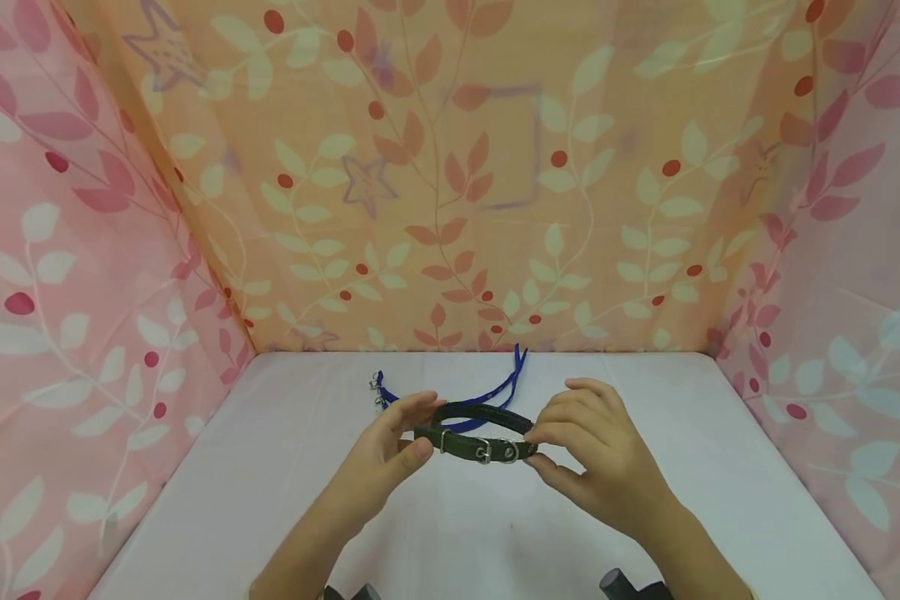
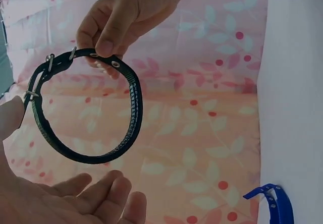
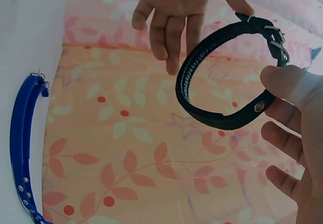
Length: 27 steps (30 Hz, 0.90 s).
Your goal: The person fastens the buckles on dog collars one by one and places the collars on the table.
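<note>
A dark green collar with a silver buckle, rings and eyelets is held up above the table, closed into a loop. My right hand pinches its right side between thumb and fingers, near the eyelets. On the other side, my left hand has its thumb against the strap's tip by a metal keeper. The left wrist view shows the left fingers spread and apart from the loop. Farther back on the table lies a blue strap with metal fittings and eyelets, partly hidden behind the collar.
The white table reaches back to patterned curtains, which stand behind it and on both sides. Two dark grey cylindrical ends show at the front edge of the head view, below the forearms.
</note>
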Available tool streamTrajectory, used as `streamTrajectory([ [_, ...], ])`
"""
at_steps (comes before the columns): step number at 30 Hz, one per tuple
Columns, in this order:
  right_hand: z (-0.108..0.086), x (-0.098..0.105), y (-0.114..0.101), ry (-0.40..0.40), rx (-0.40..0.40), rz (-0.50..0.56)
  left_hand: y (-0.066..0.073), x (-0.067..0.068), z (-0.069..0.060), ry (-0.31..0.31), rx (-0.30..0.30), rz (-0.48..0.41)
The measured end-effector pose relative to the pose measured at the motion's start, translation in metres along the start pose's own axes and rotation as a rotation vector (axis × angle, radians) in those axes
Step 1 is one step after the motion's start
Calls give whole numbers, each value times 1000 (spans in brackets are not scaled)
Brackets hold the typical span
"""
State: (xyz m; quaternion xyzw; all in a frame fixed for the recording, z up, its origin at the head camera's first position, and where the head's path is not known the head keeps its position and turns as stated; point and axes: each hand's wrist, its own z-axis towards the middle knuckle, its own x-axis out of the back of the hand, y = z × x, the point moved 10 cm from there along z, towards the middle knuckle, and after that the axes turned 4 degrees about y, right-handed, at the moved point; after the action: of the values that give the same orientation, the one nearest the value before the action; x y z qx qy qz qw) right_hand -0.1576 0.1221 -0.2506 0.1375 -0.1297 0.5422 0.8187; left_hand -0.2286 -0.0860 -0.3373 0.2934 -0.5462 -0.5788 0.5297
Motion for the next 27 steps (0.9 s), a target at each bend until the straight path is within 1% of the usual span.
streamTrajectory([
  [2,2,0,-2,0,17,13,-3,-2,0,-22,40,-32],
  [3,2,-1,-2,-1,19,22,-4,-2,-1,-30,51,-48],
  [6,1,-2,0,-10,0,64,-2,-4,-1,-53,41,-69],
  [9,-4,-4,8,-33,-65,113,1,-3,-2,-69,11,-62],
  [11,-9,-7,16,-78,-152,122,1,-2,-3,-76,2,-39],
  [13,-17,-11,28,-149,-276,105,1,0,-4,-75,-5,1],
  [16,-31,-18,46,-262,-484,63,2,2,-5,-68,-26,74],
  [17,-36,-19,51,-288,-542,56,3,3,-5,-64,-36,89],
  [18,-40,-20,56,-308,-601,58,5,4,-5,-59,-46,104],
  [20,-47,-22,62,-321,-692,79,6,4,-4,-54,-63,121],
  [23,-54,-23,67,-317,-777,126,7,6,-3,-39,-66,146],
  [27,-59,-23,69,-297,-838,165,6,8,-1,-12,-53,191],
])
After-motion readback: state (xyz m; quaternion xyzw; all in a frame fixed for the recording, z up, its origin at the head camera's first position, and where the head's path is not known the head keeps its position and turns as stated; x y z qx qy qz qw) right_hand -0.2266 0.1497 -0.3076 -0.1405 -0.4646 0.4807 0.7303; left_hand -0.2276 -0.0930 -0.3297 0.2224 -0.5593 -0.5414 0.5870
